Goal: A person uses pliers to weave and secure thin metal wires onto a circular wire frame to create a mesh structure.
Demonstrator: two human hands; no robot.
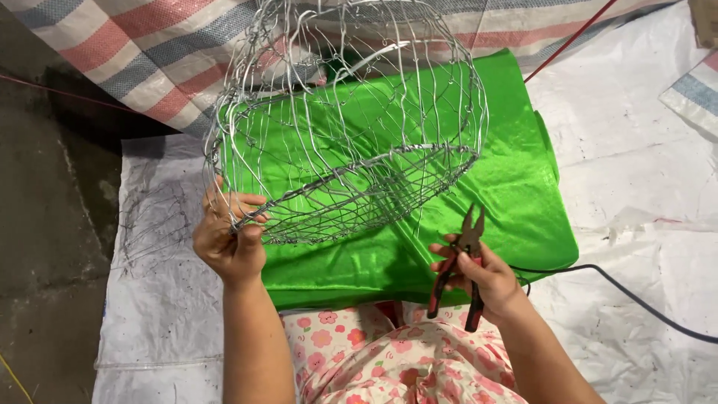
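Nearest us, pink floral cloth [389, 359] over the lap. Our right hand [479, 278] is wrapped round red-handled pliers [462, 258], tips narrow, pointing up, just short of the wire basket [348, 127]. Left hand [228, 236] pinches the basket's lower rim w/ fingers closed on the wire, basket tilted, lifted over the green cloth [516, 194]. Beyond: white sheet [636, 150], black cable [643, 299], striped tarp [149, 52].

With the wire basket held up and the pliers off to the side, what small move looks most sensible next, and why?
Probably bring the pliers in the right hand up to the wire basket's lower rim beside the left hand. The left hand grips the rim and holds the basket tilted above the green cloth, while the pliers are well clear of any wire, jaws pointing up toward it.
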